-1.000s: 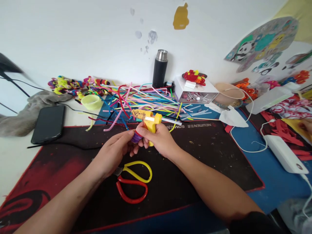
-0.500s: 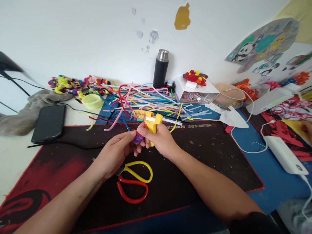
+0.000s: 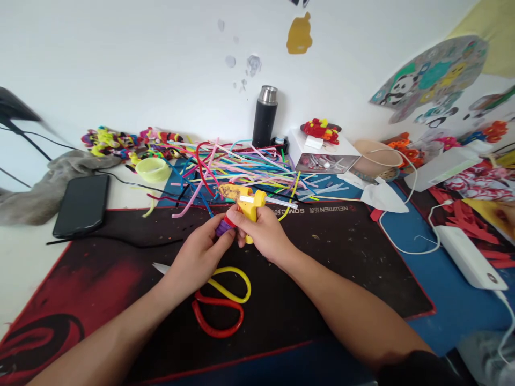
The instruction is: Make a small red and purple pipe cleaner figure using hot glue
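My right hand (image 3: 263, 231) is wrapped round the grip of a yellow hot glue gun (image 3: 245, 199), its nozzle pointing left. A clear glue stick (image 3: 281, 202) sticks out of the gun's back end. Between the fingers of my left hand (image 3: 207, 246) is a small purple and red fuzzy piece (image 3: 224, 226), held just below the nozzle; it looks like pipe cleaner, but its shape is partly hidden. Scissors (image 3: 229, 284) with one yellow and one red handle lie on the black mat (image 3: 314, 300) below my left wrist, which covers part of their blades.
Loose pipe cleaners (image 3: 241, 163) are heaped behind the mat. A black thermos (image 3: 265, 118) and a white box (image 3: 322, 155) stand by the wall. Left lie a phone (image 3: 81, 205) and a pale green bowl (image 3: 153, 170); right, a white power bank (image 3: 470, 257) with cables.
My left hand has turned and shifted slightly, its thumb now lower across the purple and red piece. More of the scissor blade shows. The glue gun stays nearly in place.
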{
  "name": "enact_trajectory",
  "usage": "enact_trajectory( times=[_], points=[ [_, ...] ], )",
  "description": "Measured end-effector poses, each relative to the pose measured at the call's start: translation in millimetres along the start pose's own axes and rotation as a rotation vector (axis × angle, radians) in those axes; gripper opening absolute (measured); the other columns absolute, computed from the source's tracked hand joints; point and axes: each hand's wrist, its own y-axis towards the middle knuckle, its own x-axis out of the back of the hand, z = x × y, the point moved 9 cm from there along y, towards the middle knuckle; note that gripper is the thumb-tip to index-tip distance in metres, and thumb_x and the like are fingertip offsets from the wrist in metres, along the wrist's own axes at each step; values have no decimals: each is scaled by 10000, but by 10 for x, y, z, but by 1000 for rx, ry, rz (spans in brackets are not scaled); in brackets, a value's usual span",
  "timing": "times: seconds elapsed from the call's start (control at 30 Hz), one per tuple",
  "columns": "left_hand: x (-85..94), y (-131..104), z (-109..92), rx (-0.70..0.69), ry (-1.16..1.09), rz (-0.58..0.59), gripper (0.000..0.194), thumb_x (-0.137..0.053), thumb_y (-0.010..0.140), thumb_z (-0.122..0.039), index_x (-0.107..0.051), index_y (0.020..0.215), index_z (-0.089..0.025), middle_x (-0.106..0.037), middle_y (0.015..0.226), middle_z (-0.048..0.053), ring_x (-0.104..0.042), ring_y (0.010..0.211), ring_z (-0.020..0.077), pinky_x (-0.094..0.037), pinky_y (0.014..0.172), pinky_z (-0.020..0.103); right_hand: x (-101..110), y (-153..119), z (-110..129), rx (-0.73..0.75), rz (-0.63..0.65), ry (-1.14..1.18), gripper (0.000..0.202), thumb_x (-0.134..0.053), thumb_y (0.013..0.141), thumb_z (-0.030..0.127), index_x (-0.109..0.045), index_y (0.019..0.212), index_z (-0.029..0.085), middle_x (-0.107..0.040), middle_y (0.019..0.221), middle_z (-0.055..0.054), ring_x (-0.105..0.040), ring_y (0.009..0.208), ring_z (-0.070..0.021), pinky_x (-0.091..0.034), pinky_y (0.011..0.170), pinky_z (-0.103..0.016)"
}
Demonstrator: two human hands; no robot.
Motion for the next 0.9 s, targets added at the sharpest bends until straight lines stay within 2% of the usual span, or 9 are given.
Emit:
enact_trajectory(
  times=[0.1, 0.23, 0.37, 0.5, 0.63, 0.77, 0.9],
  points=[
    [-8, 1, 0, 4, -38, 17, 265, -639, 1054, -466, -723, 1035, -215, -775, 976, 41, -691, 971, 265, -510, 929, 374, 0, -1, 20, 8, 3, 7, 515, -849, 848, 701, -659, 892, 225, -581, 545, 84, -573, 471, -129, -472, 539, -265],
    [-18, 2, 9, 11, -77, 13, 299, -668, 1038, -489, -715, 1153, -218, -775, 1013, 42, -690, 1007, 266, -506, 927, 366, 13, 2, 41, 11, 1, -11, 530, -852, 837, 717, -655, 863, 226, -588, 548, 76, -575, 474, -131, -478, 538, -268],
    [-22, -2, 8, 9, -62, 17, 318, -650, 1056, -494, -710, 1202, -217, -748, 945, 25, -689, 1002, 268, -505, 912, 365, 15, 5, 35, 14, 4, 3, 529, -862, 831, 716, -670, 876, 225, -602, 548, 69, -574, 473, -132, -477, 534, -269],
    [-1, -10, -23, -14, -6, 16, 305, -613, 1079, -484, -720, 1159, -210, -764, 1018, 40, -679, 967, 250, -495, 916, 364, -7, -3, 19, 15, 19, 10, 504, -872, 844, 683, -678, 910, 223, -606, 541, 77, -572, 469, -129, -468, 531, -259],
    [11, -23, -29, -8, -27, 22, 313, -625, 1068, -492, -733, 1127, -204, -750, 975, 39, -648, 917, 238, -491, 870, 350, -19, -14, 40, 17, 25, 18, 495, -879, 850, 664, -666, 920, 222, -603, 531, 85, -567, 461, -124, -459, 522, -249],
    [1, -32, 38, 61, -142, 44, 366, -693, 1034, -514, -753, 1208, -198, -710, 912, 28, -561, 799, 206, -459, 734, 317, 5, -7, 60, 22, 19, 40, 503, -889, 837, 672, -673, 898, 222, -598, 541, 81, -573, 468, -131, -470, 528, -260],
    [-10, -23, 99, 141, -423, 39, 400, -700, 1011, -508, -801, 1185, -163, -714, 909, 72, -554, 793, 214, -452, 682, 321, 21, 13, 65, 36, 26, 57, 520, -878, 838, 703, -678, 844, 223, -596, 534, 67, -583, 480, -141, -472, 545, -275]
  ],
)
